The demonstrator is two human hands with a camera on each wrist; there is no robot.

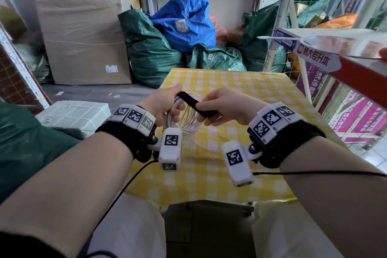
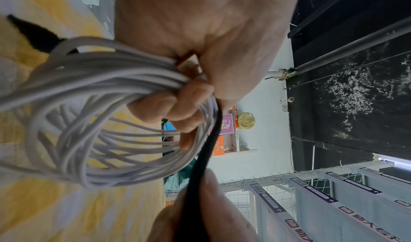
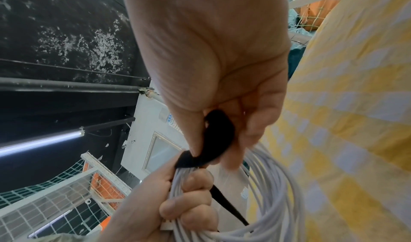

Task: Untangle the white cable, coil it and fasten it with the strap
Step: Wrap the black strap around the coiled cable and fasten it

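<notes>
The white cable [image 1: 189,120] hangs as a coil of several loops above the yellow checked table [image 1: 240,90]. My left hand [image 1: 165,103] grips one side of the coil [image 2: 106,91], fingers curled round the bundle [image 3: 224,216]. A black strap [image 1: 195,103] passes over the bundle at the left hand and runs to the right. My right hand [image 1: 222,107] pinches the strap [image 3: 219,136] between thumb and fingers and holds it taut. In the left wrist view the strap [image 2: 204,154] stretches down to the right hand's fingertips [image 2: 213,191]. A loose strap tail [image 3: 229,209] lies under the left fingers.
The table's cloth is bare around the hands. Green and blue sacks [image 1: 184,21] and a wrapped cardboard box [image 1: 83,40] stand beyond the table's far edge. A shelf with a red edge and labels [image 1: 339,56] juts in at the right. A white foam box [image 1: 73,113] sits left.
</notes>
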